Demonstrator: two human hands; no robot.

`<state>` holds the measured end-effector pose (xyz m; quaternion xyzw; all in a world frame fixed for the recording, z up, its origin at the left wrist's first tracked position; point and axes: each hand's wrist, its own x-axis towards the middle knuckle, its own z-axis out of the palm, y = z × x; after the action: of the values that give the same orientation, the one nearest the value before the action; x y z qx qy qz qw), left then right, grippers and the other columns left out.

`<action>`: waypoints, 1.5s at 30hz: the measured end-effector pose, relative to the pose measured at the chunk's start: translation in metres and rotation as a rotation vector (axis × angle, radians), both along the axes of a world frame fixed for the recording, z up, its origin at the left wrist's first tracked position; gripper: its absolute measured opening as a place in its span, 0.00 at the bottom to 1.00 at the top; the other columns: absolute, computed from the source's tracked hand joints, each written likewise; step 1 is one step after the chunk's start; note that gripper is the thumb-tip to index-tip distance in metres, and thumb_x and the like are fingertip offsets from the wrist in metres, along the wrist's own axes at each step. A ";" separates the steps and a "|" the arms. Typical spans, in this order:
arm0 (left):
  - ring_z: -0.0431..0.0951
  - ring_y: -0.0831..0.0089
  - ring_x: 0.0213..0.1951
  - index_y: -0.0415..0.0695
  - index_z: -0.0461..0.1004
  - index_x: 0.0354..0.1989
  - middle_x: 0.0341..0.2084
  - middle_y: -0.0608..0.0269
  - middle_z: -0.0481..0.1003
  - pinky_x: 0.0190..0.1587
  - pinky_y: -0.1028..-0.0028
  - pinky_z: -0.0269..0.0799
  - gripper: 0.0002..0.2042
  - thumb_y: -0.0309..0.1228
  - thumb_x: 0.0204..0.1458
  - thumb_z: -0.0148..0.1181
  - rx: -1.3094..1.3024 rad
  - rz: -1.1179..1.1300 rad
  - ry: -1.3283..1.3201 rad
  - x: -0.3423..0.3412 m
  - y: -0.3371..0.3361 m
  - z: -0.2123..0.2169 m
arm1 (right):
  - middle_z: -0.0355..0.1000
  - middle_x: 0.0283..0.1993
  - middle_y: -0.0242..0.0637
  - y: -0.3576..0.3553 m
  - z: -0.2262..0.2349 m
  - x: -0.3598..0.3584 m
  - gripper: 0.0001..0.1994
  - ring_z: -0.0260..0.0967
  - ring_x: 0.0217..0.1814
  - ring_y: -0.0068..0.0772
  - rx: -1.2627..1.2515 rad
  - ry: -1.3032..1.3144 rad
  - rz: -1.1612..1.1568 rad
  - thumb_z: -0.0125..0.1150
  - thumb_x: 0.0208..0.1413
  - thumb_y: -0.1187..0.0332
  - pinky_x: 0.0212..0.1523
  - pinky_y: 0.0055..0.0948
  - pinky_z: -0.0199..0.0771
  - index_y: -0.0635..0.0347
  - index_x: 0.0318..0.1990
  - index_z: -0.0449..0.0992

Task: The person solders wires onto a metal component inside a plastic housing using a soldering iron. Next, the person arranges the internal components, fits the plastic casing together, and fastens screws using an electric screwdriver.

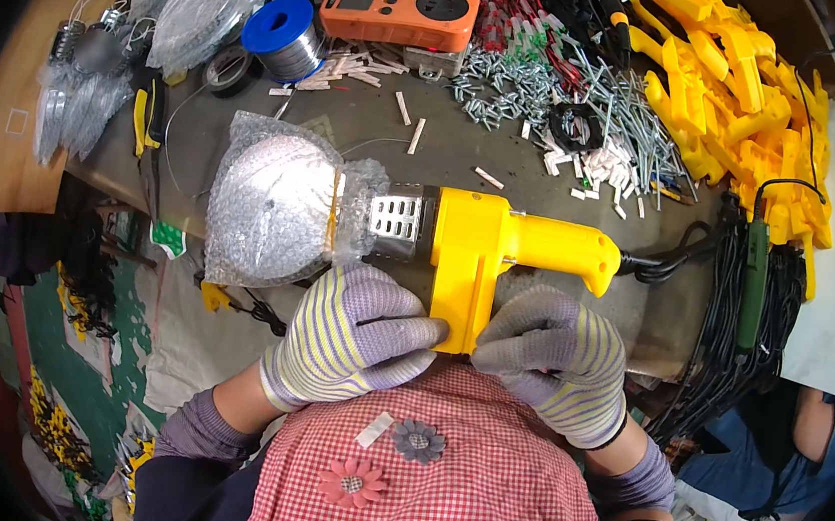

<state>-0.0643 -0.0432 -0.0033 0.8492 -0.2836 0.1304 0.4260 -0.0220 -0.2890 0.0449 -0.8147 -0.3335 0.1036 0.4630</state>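
A yellow hand-held heating tool (471, 230) lies across the bench in front of me, its handle to the right and a slotted metal collar (398, 219) to the left. Bubble wrap (266, 211) covers its broad round head, tied with a band near the collar. Both my hands wear striped knit gloves. My left hand (355, 330) has its fingers pressed against the left side of the tool's yellow leg, near the bottom. From the other side, my right hand (559, 360) pinches the same leg. The fingertips partly hide its lower end.
Behind the tool are an orange meter (399, 11), a solder spool (283, 39), piled screws (505, 86) and white sleeves (607, 166). Yellow housings (744, 101) heap at right, above a green soldering iron (753, 283) and black cables. Pliers (148, 139) lie left. Another person's leg (772, 445) shows at right.
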 end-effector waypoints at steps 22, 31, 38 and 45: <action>0.75 0.64 0.26 0.46 0.80 0.36 0.29 0.65 0.75 0.29 0.66 0.70 0.16 0.31 0.35 0.73 0.088 -0.020 -0.005 0.007 0.004 0.021 | 0.75 0.41 0.37 -0.022 0.022 0.016 0.16 0.74 0.41 0.37 -0.101 -0.548 0.298 0.62 0.46 0.67 0.41 0.36 0.77 0.60 0.44 0.81; 0.75 0.54 0.38 0.44 0.77 0.46 0.35 0.57 0.74 0.45 0.58 0.70 0.23 0.39 0.40 0.70 0.448 -0.059 0.008 0.103 -0.078 0.054 | 0.78 0.33 0.38 -0.066 -0.005 0.008 0.12 0.76 0.33 0.32 0.079 -0.096 -0.517 0.68 0.55 0.71 0.36 0.28 0.75 0.61 0.47 0.80; 0.76 0.53 0.39 0.42 0.76 0.46 0.35 0.54 0.75 0.45 0.58 0.70 0.21 0.38 0.44 0.68 0.468 -0.117 0.173 0.107 -0.076 0.050 | 0.76 0.30 0.37 -0.058 0.005 0.025 0.12 0.74 0.31 0.36 0.020 -0.086 -0.481 0.75 0.45 0.68 0.33 0.31 0.75 0.59 0.36 0.78; 0.76 0.53 0.39 0.42 0.76 0.44 0.35 0.55 0.75 0.42 0.58 0.71 0.23 0.42 0.40 0.70 0.485 -0.122 0.203 0.111 -0.084 0.044 | 0.71 0.29 0.34 -0.057 -0.012 0.051 0.12 0.70 0.34 0.43 -0.216 -0.452 -0.320 0.71 0.43 0.59 0.35 0.40 0.71 0.53 0.31 0.78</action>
<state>0.0469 -0.1269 0.0403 0.9164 -0.3131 -0.0530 0.2434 0.0292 -0.3461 0.0334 -0.9040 -0.2823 -0.1200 0.2979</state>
